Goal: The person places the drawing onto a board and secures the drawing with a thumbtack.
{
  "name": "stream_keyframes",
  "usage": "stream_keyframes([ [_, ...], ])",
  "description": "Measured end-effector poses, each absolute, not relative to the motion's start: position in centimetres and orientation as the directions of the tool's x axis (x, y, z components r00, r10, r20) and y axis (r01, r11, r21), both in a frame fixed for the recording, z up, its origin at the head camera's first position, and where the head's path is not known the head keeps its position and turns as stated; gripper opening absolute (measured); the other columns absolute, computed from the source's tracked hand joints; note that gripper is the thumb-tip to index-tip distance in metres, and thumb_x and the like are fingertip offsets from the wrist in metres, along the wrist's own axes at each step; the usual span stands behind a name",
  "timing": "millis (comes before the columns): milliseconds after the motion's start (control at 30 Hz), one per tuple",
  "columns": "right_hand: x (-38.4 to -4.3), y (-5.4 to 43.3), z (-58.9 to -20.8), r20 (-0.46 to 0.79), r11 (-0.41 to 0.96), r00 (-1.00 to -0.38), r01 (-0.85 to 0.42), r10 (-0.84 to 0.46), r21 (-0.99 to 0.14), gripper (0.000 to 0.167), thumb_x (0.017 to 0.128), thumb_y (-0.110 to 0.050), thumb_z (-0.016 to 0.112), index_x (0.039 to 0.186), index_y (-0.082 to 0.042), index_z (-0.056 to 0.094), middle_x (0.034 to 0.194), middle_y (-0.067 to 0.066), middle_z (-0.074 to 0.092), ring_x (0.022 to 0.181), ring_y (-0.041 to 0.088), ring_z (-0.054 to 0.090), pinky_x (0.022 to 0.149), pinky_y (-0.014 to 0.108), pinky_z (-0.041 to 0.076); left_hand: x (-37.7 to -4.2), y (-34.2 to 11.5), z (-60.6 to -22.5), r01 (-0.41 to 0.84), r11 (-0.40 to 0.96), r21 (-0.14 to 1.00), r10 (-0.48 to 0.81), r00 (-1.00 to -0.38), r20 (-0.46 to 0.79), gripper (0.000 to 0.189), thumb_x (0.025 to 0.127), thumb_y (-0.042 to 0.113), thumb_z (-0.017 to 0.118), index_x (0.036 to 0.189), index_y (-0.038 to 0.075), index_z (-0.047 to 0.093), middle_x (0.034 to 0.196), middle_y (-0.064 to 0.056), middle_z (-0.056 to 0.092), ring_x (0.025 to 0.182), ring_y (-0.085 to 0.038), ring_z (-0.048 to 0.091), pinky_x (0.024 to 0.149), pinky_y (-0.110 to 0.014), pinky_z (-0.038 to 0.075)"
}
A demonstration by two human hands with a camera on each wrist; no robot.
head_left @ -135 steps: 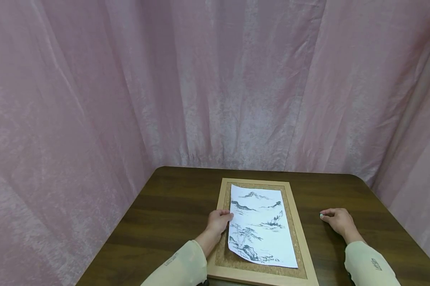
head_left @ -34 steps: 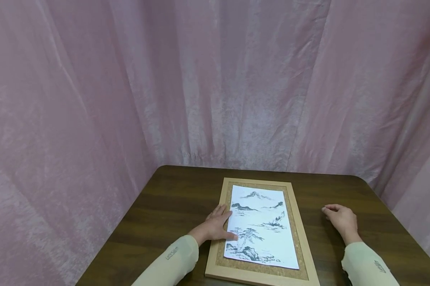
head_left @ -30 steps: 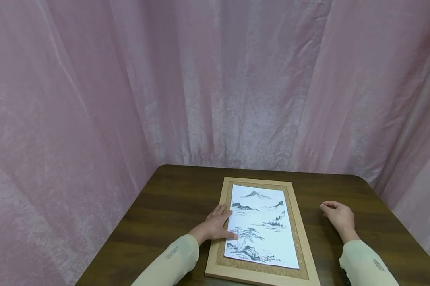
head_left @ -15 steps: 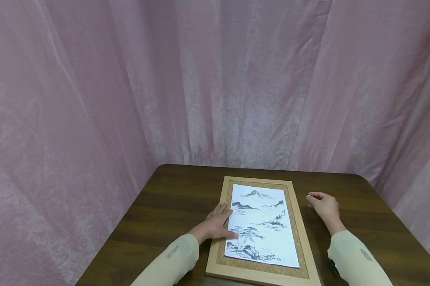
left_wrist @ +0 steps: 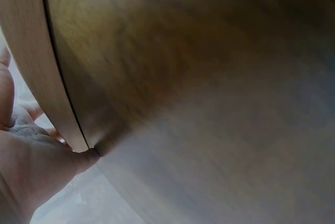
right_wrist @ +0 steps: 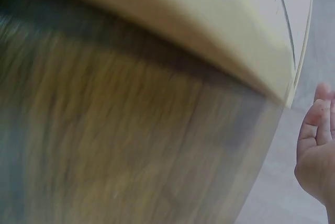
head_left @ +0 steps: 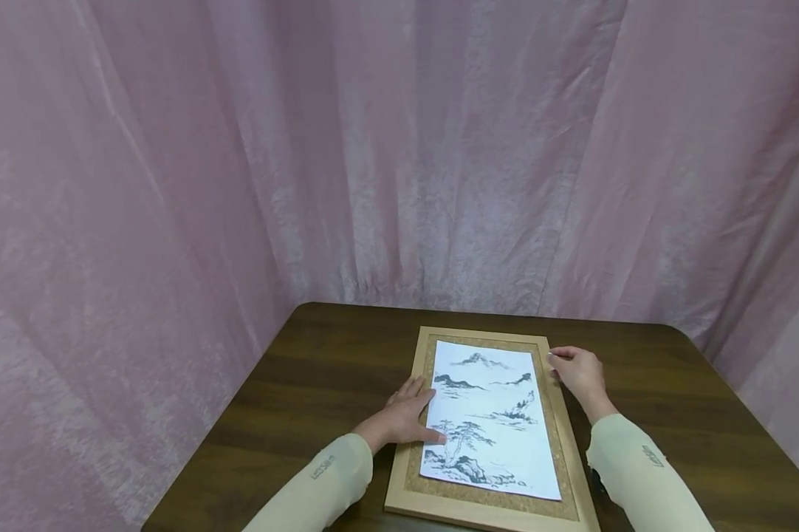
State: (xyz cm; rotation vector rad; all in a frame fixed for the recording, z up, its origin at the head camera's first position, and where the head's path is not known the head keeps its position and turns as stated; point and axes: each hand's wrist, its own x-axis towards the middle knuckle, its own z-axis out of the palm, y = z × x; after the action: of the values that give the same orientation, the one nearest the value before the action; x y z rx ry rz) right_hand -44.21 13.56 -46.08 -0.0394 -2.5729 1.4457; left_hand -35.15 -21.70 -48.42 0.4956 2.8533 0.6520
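A white sheet of paper [head_left: 499, 443] printed with an ink landscape lies on a wood-framed cork board [head_left: 568, 443]. My left hand [head_left: 402, 420] rests spread across the paper's left edge and the board's left side, thumb on the printed tree. In the left wrist view that hand [left_wrist: 36, 166] shows beside the frame's edge. At the board's upper right, my right hand [head_left: 580, 373] pinches a tiny whitish object [head_left: 550, 355] between thumb and forefinger, over the frame's right rail. The right wrist view shows this hand [right_wrist: 316, 156] past the frame corner, its fingers curled.
The board lies on a dark brown wooden table [head_left: 333, 369] with rounded far corners. Pink velvet curtains [head_left: 439, 185] hang behind the table and along both sides.
Earlier my left hand pinched the paper's slightly lifted left edge; now it lies spread over it and the paper is flatter. My right hand has moved left and farther away, to the frame.
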Motion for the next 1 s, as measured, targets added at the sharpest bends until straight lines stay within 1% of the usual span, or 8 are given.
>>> stream_keyframes([
  [67,-44.4,12.9,-46.0,0.157,0.528,-0.982,-0.076,0.110,-0.846,0.032,0.098,-0.021,0.061,0.118,0.005,0.067,0.104,0.019,0.071,0.079,0.024,0.070,0.061,0.026,0.052,-35.1,-21.7,-48.4,0.278,0.850,0.448,0.355,-0.930,-0.097,0.103,0.079,0.065,0.073,0.158,0.015,0.029,0.166,-0.010,0.007,0.152,-0.029,-0.001,0.117,-0.056,0.012],
  [267,-45.1,11.1,-45.9,0.153,0.513,-0.984,-0.087,0.088,-0.854,0.031,0.098,-0.020,0.063,0.116,0.004,0.068,0.101,0.017,0.070,0.078,0.023,0.068,0.062,0.027,0.053,-35.1,-21.7,-48.3,0.275,0.854,0.442,0.352,-0.931,-0.100,0.102,0.079,0.065,0.073,0.158,0.016,0.029,0.166,-0.009,0.007,0.152,-0.028,-0.001,0.117,-0.056,0.013],
  [367,-45.6,10.2,-46.0,0.148,0.512,-0.986,-0.089,0.075,-0.855,0.029,0.097,-0.019,0.064,0.115,0.004,0.068,0.101,0.017,0.070,0.078,0.021,0.069,0.063,0.025,0.053,-35.2,-21.7,-48.3,0.277,0.855,0.439,0.352,-0.931,-0.098,0.102,0.079,0.065,0.073,0.157,0.016,0.030,0.166,-0.010,0.007,0.152,-0.029,0.000,0.117,-0.056,0.013],
  [467,-46.0,9.5,-46.1,0.141,0.517,-0.988,-0.087,0.066,-0.851,0.029,0.097,-0.019,0.063,0.115,0.004,0.069,0.102,0.017,0.070,0.076,0.019,0.068,0.062,0.024,0.052,-35.1,-21.7,-48.3,0.280,0.854,0.439,0.354,-0.930,-0.096,0.102,0.079,0.065,0.073,0.157,0.015,0.030,0.166,-0.010,0.007,0.152,-0.030,0.001,0.117,-0.057,0.014],
  [733,-46.2,7.7,-46.6,0.107,0.521,-0.994,-0.073,0.036,-0.851,0.029,0.099,-0.016,0.060,0.117,0.004,0.068,0.100,0.018,0.069,0.071,0.016,0.064,0.061,0.025,0.049,-34.2,-21.5,-48.0,0.286,0.845,0.452,0.365,-0.926,-0.096,0.101,0.080,0.062,0.073,0.157,0.012,0.031,0.165,-0.012,0.009,0.151,-0.032,0.002,0.117,-0.057,0.014],
  [1000,-46.7,6.5,-46.4,0.071,0.477,-0.997,-0.072,-0.021,-0.876,0.028,0.098,-0.017,0.062,0.117,0.004,0.068,0.098,0.019,0.068,0.070,0.018,0.062,0.059,0.026,0.049,-33.9,-21.5,-48.0,0.283,0.845,0.453,0.362,-0.927,-0.095,0.100,0.080,0.062,0.074,0.157,0.012,0.031,0.165,-0.013,0.009,0.151,-0.032,0.002,0.117,-0.057,0.014],
])
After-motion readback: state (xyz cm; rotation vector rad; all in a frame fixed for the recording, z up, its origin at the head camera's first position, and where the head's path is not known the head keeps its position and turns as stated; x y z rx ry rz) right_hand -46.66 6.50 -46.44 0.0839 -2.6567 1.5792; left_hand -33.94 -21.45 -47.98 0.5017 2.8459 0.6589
